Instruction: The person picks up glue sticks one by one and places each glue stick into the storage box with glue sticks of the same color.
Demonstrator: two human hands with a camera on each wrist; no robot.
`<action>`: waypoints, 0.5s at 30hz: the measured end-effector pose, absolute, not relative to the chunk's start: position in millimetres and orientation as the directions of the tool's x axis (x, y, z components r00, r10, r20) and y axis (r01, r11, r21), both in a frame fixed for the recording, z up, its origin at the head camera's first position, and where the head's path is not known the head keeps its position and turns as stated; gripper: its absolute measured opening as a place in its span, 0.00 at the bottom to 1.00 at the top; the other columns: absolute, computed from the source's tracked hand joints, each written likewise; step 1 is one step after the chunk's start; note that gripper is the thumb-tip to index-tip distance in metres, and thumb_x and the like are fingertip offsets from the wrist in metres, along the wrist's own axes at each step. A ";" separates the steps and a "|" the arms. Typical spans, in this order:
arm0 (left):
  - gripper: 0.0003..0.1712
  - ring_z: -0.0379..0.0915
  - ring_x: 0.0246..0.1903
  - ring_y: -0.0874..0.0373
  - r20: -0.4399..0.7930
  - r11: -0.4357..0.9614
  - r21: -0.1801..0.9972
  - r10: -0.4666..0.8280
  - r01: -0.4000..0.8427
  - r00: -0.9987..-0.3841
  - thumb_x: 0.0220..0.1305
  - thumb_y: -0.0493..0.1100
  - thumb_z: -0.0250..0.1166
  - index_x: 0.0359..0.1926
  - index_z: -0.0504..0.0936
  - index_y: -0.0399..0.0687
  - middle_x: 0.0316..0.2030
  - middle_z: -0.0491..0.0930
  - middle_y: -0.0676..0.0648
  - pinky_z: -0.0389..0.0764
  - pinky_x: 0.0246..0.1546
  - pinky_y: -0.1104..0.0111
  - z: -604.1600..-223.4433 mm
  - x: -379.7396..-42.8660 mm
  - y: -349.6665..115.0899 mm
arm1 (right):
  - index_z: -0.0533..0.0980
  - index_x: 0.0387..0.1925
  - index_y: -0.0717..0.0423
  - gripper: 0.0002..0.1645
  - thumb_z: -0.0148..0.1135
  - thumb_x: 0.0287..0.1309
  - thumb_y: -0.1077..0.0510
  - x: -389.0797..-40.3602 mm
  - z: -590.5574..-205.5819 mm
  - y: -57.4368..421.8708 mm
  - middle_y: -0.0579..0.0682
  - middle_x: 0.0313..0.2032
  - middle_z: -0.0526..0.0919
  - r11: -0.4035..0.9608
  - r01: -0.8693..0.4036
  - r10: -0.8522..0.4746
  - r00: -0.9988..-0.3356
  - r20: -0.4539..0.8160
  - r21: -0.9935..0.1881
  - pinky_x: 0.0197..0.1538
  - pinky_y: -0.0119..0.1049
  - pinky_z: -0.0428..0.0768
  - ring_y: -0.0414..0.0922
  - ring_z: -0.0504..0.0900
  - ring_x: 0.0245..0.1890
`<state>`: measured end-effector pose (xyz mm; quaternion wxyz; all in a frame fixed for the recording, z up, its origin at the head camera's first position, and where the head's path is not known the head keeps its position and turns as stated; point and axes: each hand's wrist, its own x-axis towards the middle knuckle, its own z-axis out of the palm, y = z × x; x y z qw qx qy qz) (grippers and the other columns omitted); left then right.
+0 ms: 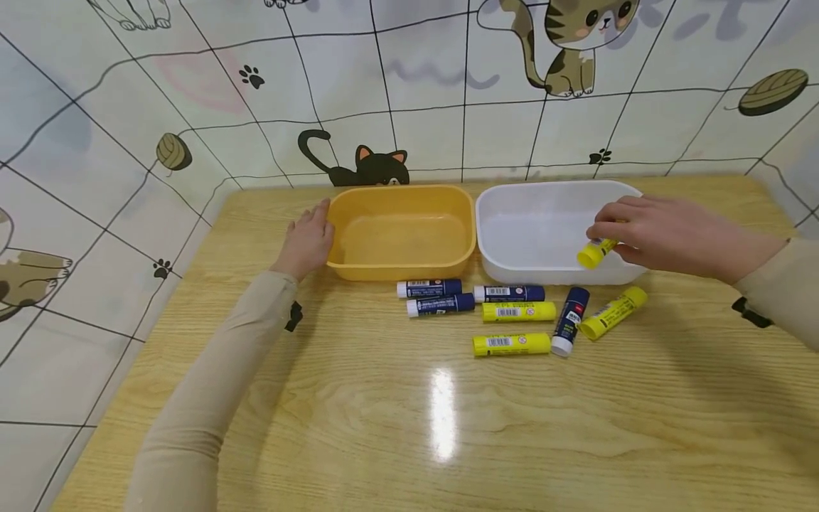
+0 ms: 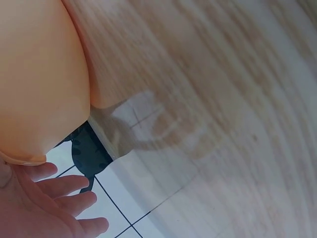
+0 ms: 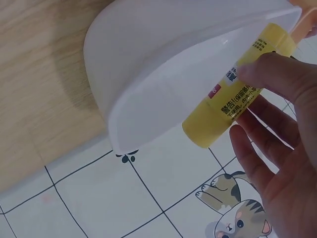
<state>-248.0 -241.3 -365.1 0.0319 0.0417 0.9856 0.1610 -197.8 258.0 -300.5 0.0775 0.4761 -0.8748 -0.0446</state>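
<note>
A glossy yellow cylindrical plastic glue stick [image 3: 229, 99] is pinched at a tilt between the thumb and fingers of the right hand [image 1: 668, 231], at the opening of a white rounded plastic bin [image 1: 557, 276]. Its black Chinese print includes a readable "警告!", near a small red mark. The left hand [image 1: 307, 238], fingers extended and relaxed, touches the left end of an orange-yellow rounded plastic bin [image 1: 397, 272].

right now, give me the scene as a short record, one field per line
left hand: at the left end of the orange tub
right hand: holds a yellow glue stick above the white tub
layout: orange tub left of white tub
table: four blue glue sticks and three more yellow ones, lying down
</note>
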 end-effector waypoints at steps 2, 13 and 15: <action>0.32 0.43 0.70 0.35 -0.052 0.945 0.319 0.090 0.068 -0.995 0.74 0.44 0.33 0.75 0.46 0.39 0.71 0.51 0.32 0.42 0.66 0.42 -364.8 -248.4 -241.7 | 0.79 0.41 0.56 0.24 0.76 0.37 0.69 -201.2 -298.7 254.0 0.53 0.42 0.80 0.537 -0.828 -0.843 -0.534 0.067 0.161 0.43 0.50 0.79 0.53 0.78 0.43; 0.32 0.46 0.69 0.34 -0.056 0.945 0.317 0.098 0.075 -0.994 0.74 0.43 0.34 0.75 0.46 0.38 0.71 0.52 0.33 0.44 0.66 0.42 -363.6 -246.7 -240.8 | 0.78 0.38 0.53 0.18 0.71 0.44 0.71 -223.1 -301.1 225.1 0.52 0.40 0.80 0.490 -0.847 -0.856 -0.512 -0.070 0.207 0.41 0.46 0.77 0.50 0.77 0.39; 0.32 0.47 0.69 0.34 -0.057 0.944 0.321 0.098 0.075 -0.994 0.74 0.43 0.34 0.75 0.46 0.38 0.71 0.53 0.33 0.45 0.66 0.42 -363.0 -247.4 -241.5 | 0.78 0.37 0.52 0.18 0.72 0.44 0.70 -229.1 -303.3 220.7 0.51 0.39 0.80 0.485 -0.852 -0.855 -0.509 -0.097 0.197 0.39 0.45 0.77 0.49 0.77 0.37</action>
